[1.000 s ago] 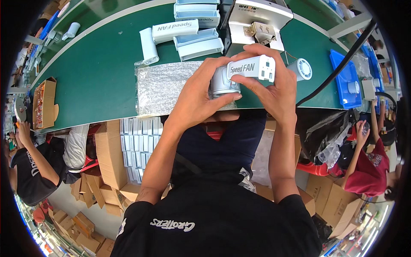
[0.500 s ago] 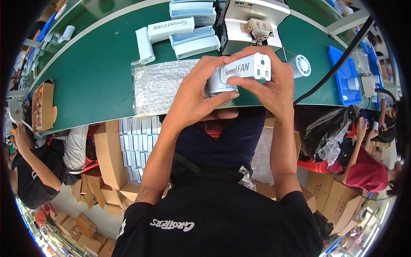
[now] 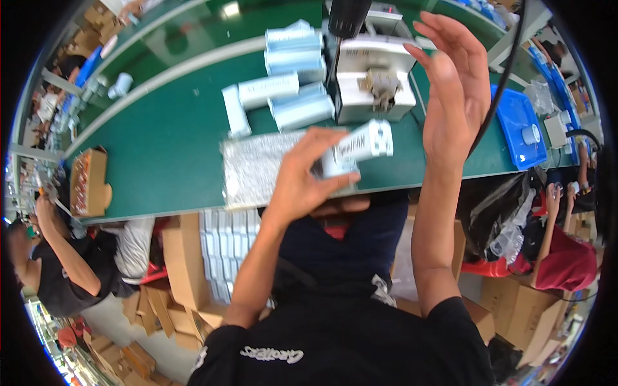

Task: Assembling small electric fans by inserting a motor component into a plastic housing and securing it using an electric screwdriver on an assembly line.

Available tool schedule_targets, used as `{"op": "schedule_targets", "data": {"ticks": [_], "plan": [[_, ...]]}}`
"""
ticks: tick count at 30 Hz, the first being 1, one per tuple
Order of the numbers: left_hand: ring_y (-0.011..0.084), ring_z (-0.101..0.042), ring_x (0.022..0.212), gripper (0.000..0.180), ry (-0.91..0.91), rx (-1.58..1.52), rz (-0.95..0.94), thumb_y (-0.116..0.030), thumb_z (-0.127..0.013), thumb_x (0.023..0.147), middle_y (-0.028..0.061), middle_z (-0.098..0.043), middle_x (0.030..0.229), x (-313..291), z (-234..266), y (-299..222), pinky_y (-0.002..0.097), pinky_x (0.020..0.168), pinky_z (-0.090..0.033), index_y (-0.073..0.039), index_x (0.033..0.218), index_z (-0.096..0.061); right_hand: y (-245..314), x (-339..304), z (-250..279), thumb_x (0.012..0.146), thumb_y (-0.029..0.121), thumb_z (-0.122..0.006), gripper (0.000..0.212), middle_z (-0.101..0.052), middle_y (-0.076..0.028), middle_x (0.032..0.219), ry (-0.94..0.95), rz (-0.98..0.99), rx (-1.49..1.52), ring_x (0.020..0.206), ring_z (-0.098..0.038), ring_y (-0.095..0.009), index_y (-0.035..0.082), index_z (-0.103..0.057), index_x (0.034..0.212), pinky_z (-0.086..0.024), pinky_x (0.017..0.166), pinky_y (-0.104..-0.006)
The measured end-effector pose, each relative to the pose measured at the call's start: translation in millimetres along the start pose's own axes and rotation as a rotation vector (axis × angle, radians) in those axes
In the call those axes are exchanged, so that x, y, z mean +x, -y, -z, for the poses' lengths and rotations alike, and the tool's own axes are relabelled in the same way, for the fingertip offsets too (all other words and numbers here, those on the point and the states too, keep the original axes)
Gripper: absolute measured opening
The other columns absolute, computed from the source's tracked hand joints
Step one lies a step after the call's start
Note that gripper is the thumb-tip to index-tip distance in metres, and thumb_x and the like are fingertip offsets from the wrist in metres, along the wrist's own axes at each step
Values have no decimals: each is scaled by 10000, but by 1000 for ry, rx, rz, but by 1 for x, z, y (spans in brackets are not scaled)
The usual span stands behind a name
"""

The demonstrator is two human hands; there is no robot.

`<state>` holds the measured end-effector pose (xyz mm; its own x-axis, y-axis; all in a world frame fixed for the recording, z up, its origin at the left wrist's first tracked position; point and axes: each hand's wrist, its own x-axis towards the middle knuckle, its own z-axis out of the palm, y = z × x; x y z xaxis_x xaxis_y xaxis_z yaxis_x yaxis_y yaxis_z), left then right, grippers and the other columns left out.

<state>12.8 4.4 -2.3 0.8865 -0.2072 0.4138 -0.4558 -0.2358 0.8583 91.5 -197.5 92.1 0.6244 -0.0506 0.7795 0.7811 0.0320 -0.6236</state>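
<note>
My left hand (image 3: 309, 170) grips a pale blue-white fan casing (image 3: 360, 145) with dark lettering on its side. The casing is held tilted over the near part of the green bench, and its end with small openings points right. My right hand (image 3: 457, 96) is raised to the right of a silver and white machine (image 3: 376, 87), fingers apart and holding nothing. A black cylindrical tool (image 3: 347, 18) with a thin shaft hangs at the top, left of that hand. Below my left hand, a sheet of bubble wrap (image 3: 254, 170) lies on the bench.
Several pale casings (image 3: 296, 106) lie left of the machine. A blue tray (image 3: 520, 125) with a small white part is at the right, and a black cable hangs near my right forearm. A carton (image 3: 90, 183) stands far left; a box of casings (image 3: 228, 241) sits below the bench edge.
My right hand has let go of the fan casing and moved up and right, opening. My left hand still holds the casing. The view has shifted, and the black tool has come into sight.
</note>
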Motion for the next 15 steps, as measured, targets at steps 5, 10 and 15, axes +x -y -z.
{"op": "schedule_targets", "data": {"ticks": [5, 10, 15], "plan": [[260, -629, 1104, 615, 59, -31, 41, -78, -906, 735, 136, -649, 1200, -7, -8, -3, 337, 988, -479, 33, 1277, -638, 25, 65, -39, 944, 166, -771, 606, -571, -151, 1357, -41, -391, 210, 1270, -566, -225, -48, -455, 1415, -473, 1038, -334], [303, -649, 1137, 595, 74, -44, 65, -104, -886, 747, 142, -658, 1238, -9, -6, -1, 367, 998, -494, 4, 1282, -651, -7, 62, -49, 1027, 255, -674, 350, -679, -53, 785, 165, -102, 268, 735, -668, -108, 0, -554, 1235, -524, 693, -274], [305, -646, 1139, 567, 61, -58, 43, -58, -869, 753, 146, -659, 1236, -8, 1, -2, 364, 1003, -487, 7, 1267, -639, 39, 51, -36, 1019, 184, -653, 275, -594, -92, 799, -13, -314, 628, 640, -592, -154, 10, -517, 1183, -490, 591, -295]]}}
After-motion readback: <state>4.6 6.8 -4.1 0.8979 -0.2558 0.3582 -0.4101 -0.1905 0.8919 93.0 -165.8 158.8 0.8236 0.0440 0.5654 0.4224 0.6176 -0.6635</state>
